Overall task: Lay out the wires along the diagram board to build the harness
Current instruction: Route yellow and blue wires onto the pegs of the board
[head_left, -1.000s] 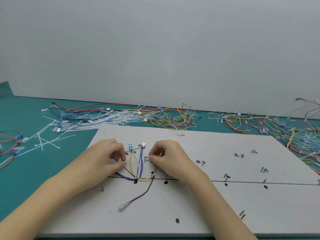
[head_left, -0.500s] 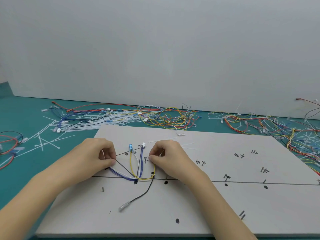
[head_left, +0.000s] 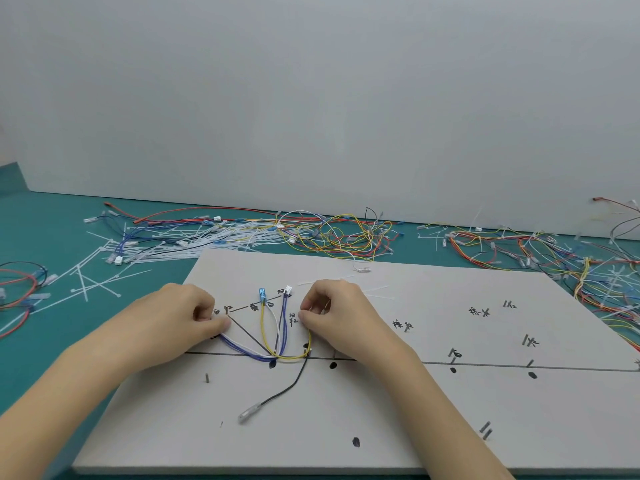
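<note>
Far left of the frame: a small coil of red and black wire (head_left: 17, 285) is lying on the teal tabletop (head_left: 52, 216), apart from the work, probably set-aside stock. Upper left: loose white cable ties (head_left: 100, 282) are fanning out beside a long heap of spare wires (head_left: 242, 233), within reach for bundling later, I judge.

Left of centre: the left hand (head_left: 180, 317) is pinching the ends of the blue and white wires (head_left: 242, 348) down against the diagram board (head_left: 381, 427), apparently stretching them along a drawn branch line so they sit on their marked route. The harness wires are lying on the board's left half, between the two hands, converging at one junction on the long drawn line.

Centre: one blue connector (head_left: 262, 294) and one white connector (head_left: 288, 289) are sitting at the branch ends by the handwritten labels. I am counting roughly four routed wires — blue, white, yellow (head_left: 264, 327) and a purple one — though overlaps are making the count uncertain. One black wire (head_left: 291, 386) is trailing down to a clear sleeve end, not yet routed.

Right of centre: the right hand (head_left: 343, 310) is curling its fingertips onto the yellow wire's other end, holding the loop taut around the junction.

Right half: about six black dots and several small pins are marking unused routes. Far right: a second tangle of wires (head_left: 540, 254).
</note>
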{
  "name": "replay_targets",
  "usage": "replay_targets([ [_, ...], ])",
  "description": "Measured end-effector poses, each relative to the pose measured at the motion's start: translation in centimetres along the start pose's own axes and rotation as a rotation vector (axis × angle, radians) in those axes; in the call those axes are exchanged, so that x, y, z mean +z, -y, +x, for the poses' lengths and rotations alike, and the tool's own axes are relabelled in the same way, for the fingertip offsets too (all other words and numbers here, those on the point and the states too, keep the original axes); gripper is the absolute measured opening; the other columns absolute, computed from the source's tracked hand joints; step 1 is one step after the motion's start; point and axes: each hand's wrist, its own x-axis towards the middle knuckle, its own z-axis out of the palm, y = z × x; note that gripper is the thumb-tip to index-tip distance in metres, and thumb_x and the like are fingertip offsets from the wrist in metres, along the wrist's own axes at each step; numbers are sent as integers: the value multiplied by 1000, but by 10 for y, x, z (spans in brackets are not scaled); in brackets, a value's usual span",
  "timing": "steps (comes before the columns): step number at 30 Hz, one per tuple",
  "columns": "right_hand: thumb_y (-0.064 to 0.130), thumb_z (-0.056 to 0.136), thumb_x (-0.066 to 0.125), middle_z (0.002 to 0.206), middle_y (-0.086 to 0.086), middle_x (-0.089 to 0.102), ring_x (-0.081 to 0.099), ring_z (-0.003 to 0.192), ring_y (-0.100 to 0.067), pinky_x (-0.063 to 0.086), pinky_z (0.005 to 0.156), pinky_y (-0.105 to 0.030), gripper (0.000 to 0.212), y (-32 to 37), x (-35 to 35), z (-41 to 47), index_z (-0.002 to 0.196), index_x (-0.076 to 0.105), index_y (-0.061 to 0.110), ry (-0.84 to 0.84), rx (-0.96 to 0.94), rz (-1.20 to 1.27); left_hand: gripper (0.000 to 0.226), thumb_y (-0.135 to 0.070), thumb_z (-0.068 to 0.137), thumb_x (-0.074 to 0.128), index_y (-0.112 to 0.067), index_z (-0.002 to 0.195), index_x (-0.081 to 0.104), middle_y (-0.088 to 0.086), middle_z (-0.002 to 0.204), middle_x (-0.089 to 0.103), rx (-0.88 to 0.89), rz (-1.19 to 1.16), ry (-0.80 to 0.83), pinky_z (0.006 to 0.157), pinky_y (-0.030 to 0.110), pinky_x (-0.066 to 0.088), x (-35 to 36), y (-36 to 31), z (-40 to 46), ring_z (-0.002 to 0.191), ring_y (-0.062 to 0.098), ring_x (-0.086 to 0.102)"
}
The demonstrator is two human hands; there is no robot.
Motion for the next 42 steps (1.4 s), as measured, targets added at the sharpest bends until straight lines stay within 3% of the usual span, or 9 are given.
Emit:
replay_targets([
  [6,25,82,70,76,8,64,56,70,-7,50,68,-30,10,0,3,-1,75,64,22,-13,-4,-23,48,-47,94,48,-13,62,39,-1,56,45,56,108,-2,52,30,31,5,-6,-2,53,14,40],
  [12,24,85,69,80,5,64,59,76,-14,52,72,-33,10,3,1,1,77,65,18,14,17,-29,42,-46,99,34,-20,68,47,-6,75,50,116,261,-14,69,32,43,4,-10,-5,81,15,52],
  [17,24,88,66,86,2,64,58,82,-17,48,73,-32,11,6,-1,2,83,66,14,46,4,-82,43,-43,102,27,-21,69,44,-7,72,51,242,393,-49,66,30,29,5,-11,-4,83,11,44],
  [33,21,90,65,89,0,62,57,85,-20,45,71,-29,10,1,-20,1,86,66,13,99,31,-171,40,-38,101,34,-27,63,34,-10,66,42,357,128,-137,72,33,37,23,-16,-1,77,14,40],
  [42,24,87,68,86,4,65,59,81,-15,50,74,-31,10,-2,-24,0,81,66,16,79,46,-128,42,-41,99,40,-19,63,42,-6,64,48,363,3,-162,68,31,39,26,-14,-1,76,7,42],
])
